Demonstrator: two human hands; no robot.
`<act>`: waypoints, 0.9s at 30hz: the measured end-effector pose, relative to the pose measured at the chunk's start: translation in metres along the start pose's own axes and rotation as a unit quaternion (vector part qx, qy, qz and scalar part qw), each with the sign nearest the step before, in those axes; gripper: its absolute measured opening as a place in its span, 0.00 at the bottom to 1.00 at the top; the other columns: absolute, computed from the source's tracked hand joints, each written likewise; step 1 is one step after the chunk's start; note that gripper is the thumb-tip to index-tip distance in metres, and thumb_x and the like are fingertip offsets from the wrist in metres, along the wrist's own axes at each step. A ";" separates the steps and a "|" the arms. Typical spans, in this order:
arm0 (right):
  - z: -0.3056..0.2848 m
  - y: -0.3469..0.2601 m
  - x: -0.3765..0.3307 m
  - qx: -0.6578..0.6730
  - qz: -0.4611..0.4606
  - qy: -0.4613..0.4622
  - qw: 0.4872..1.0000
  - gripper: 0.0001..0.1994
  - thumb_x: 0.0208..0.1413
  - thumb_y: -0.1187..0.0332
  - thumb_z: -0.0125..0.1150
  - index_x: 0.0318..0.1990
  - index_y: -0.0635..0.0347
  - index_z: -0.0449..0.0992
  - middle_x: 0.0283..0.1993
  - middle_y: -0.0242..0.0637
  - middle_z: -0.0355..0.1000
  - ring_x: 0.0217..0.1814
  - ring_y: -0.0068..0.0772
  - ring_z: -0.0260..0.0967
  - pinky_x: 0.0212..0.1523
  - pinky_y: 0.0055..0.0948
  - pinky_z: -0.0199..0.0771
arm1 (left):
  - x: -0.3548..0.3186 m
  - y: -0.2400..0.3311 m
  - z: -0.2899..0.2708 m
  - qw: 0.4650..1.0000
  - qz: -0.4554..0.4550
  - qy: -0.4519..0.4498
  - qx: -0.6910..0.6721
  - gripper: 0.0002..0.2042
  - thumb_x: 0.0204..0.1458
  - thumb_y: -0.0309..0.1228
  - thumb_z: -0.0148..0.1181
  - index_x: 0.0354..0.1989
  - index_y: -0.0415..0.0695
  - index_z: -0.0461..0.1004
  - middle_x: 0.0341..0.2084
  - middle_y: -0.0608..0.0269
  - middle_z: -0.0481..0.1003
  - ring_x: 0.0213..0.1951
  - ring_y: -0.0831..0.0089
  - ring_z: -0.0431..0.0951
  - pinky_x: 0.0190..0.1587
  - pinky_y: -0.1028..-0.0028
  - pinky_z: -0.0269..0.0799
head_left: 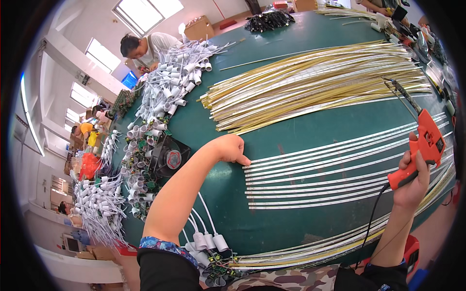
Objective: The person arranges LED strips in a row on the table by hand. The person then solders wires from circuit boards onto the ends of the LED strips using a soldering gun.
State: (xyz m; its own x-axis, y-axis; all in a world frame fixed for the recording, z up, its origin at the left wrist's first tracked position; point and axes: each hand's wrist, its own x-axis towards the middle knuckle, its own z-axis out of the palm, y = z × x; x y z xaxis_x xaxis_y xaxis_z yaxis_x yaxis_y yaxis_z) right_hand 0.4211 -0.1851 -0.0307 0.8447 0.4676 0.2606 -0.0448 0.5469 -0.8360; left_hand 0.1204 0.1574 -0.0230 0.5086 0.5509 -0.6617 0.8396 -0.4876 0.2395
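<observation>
Here's the left hand, reaching over the green surface with its fingers curled in and a fingertip down on the left end of the farthest of the white strips; whether they pinch it, I can't tell. Those strips lie side by side in the middle, running left to right, narrow gaps between them.

Over on the right, the right hand has its fingers wrapped firmly around the handle of a red soldering gun, raised above the strips' right side, metal tip aimed far and left, black cord trailing near.

Beyond the row sits a thick yellow-and-white bundle. On the left, a dark fan stands beside heaped white sockets, and a co-worker bends behind them.
</observation>
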 end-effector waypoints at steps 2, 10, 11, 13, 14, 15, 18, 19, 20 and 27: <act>0.002 -0.001 0.000 0.011 -0.001 0.015 1.000 0.27 0.62 0.70 0.51 0.67 0.67 0.55 0.60 0.47 0.65 0.35 0.15 0.65 0.34 0.14 0.70 | -0.002 0.000 0.000 1.000 -0.002 0.009 0.012 0.18 0.39 0.40 0.76 0.22 0.42 0.72 0.19 0.64 0.72 0.24 0.75 0.70 0.26 0.73 0.65; 0.008 -0.001 -0.001 0.020 0.001 0.051 0.998 0.25 0.61 0.70 0.52 0.65 0.69 0.58 0.58 0.47 0.67 0.33 0.16 0.63 0.30 0.16 0.66 | -0.008 -0.069 0.013 0.921 0.059 0.336 -0.187 0.10 0.50 0.32 0.63 0.34 0.39 0.74 0.30 0.58 0.76 0.33 0.67 0.76 0.38 0.68 0.72; -0.002 0.001 0.000 0.026 0.029 0.032 0.999 0.24 0.61 0.70 0.52 0.63 0.69 0.59 0.58 0.47 0.68 0.32 0.16 0.63 0.30 0.16 0.65 | -0.008 -0.067 0.015 0.921 0.076 0.358 -0.132 0.10 0.50 0.32 0.64 0.34 0.39 0.75 0.33 0.58 0.75 0.35 0.64 0.76 0.41 0.67 0.72; -0.005 0.002 0.000 0.023 0.025 0.019 0.999 0.24 0.61 0.70 0.52 0.63 0.69 0.59 0.57 0.47 0.68 0.32 0.16 0.62 0.30 0.16 0.65 | -0.003 -0.066 0.019 0.921 0.086 0.374 -0.068 0.09 0.49 0.32 0.64 0.35 0.42 0.76 0.38 0.58 0.72 0.39 0.58 0.75 0.44 0.64 0.71; -0.004 0.001 0.000 0.020 0.023 0.012 0.999 0.24 0.61 0.70 0.52 0.62 0.69 0.60 0.57 0.47 0.68 0.32 0.16 0.62 0.30 0.16 0.64 | 0.000 -0.068 0.020 0.919 0.085 0.378 -0.071 0.09 0.49 0.32 0.64 0.35 0.42 0.76 0.38 0.58 0.72 0.39 0.58 0.75 0.44 0.64 0.71; -0.003 0.001 0.000 0.028 0.035 0.011 0.999 0.23 0.61 0.70 0.52 0.62 0.69 0.61 0.57 0.46 0.68 0.32 0.16 0.63 0.30 0.16 0.65 | 0.004 -0.069 0.021 0.919 0.093 0.382 -0.032 0.08 0.49 0.31 0.64 0.34 0.41 0.76 0.36 0.58 0.73 0.38 0.58 0.75 0.43 0.65 0.71; 0.008 0.001 -0.001 0.021 0.008 0.056 0.998 0.23 0.61 0.70 0.52 0.62 0.69 0.60 0.58 0.46 0.68 0.33 0.15 0.64 0.31 0.16 0.66 | 0.012 -0.071 0.021 0.915 0.112 0.388 0.005 0.05 0.49 0.29 0.63 0.31 0.43 0.76 0.33 0.56 0.72 0.39 0.55 0.74 0.43 0.64 0.71; 0.009 0.000 -0.001 0.017 0.009 0.054 0.998 0.23 0.61 0.70 0.52 0.62 0.69 0.60 0.58 0.46 0.68 0.33 0.15 0.64 0.31 0.16 0.66 | 0.013 -0.071 0.017 0.916 0.115 0.384 0.011 0.04 0.49 0.29 0.62 0.30 0.43 0.75 0.33 0.56 0.73 0.39 0.55 0.74 0.43 0.63 0.71; 0.010 0.000 -0.002 0.016 0.009 0.058 0.998 0.24 0.61 0.70 0.52 0.63 0.69 0.60 0.58 0.46 0.68 0.34 0.14 0.64 0.32 0.16 0.67 | 0.013 -0.070 0.015 0.917 0.118 0.380 0.017 0.04 0.49 0.30 0.62 0.29 0.43 0.75 0.33 0.56 0.73 0.39 0.55 0.74 0.43 0.63 0.71; 0.005 -0.003 -0.001 0.026 0.018 0.020 0.999 0.25 0.63 0.72 0.49 0.67 0.64 0.56 0.60 0.42 0.65 0.37 0.15 0.65 0.34 0.15 0.69 | 0.000 -0.064 0.013 0.879 0.144 0.416 0.185 0.03 0.54 0.27 0.54 0.31 0.42 0.69 0.35 0.54 0.73 0.42 0.55 0.75 0.43 0.58 0.71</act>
State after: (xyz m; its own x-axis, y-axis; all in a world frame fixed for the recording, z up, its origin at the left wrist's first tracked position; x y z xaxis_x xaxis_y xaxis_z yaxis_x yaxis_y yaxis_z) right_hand 0.4177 -0.1842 -0.0259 0.8631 0.4595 0.2097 -0.1026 0.5660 -0.8180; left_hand 0.0645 0.1799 -0.0478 0.7816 0.5988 0.1745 0.6130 -0.7892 -0.0374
